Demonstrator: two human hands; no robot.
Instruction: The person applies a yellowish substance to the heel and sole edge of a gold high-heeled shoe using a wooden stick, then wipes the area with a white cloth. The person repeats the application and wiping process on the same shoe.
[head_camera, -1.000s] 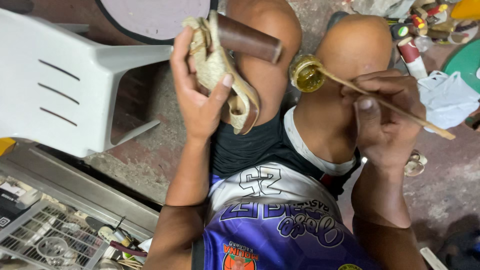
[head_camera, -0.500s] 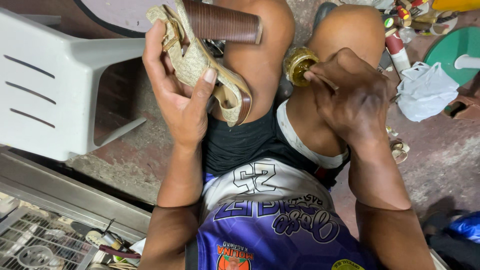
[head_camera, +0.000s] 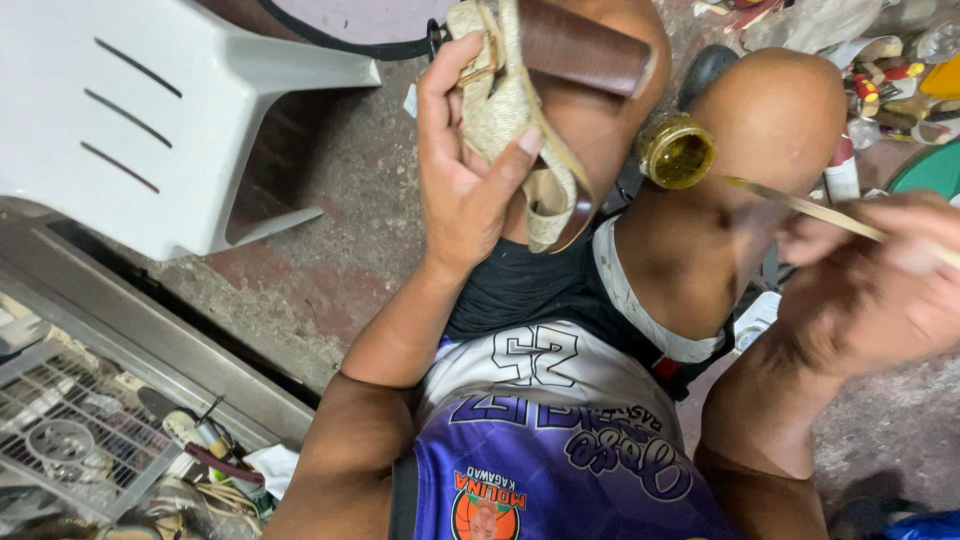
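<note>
Our left hand (head_camera: 470, 180) has its fingers (head_camera: 505, 165) closed around the woven sandal (head_camera: 520, 110) above our knee, while our blurred right hand (head_camera: 880, 290) pinches a thin stick (head_camera: 800, 208) reaching into the small yellow jar (head_camera: 677, 152).

A white plastic chair (head_camera: 150, 120) stands on the stained concrete floor (head_camera: 340, 250) at upper left, a wire rack (head_camera: 70, 440) (cluttered with small tools) lies lower left, and bottles and litter (head_camera: 880, 70) crowd the upper right.
</note>
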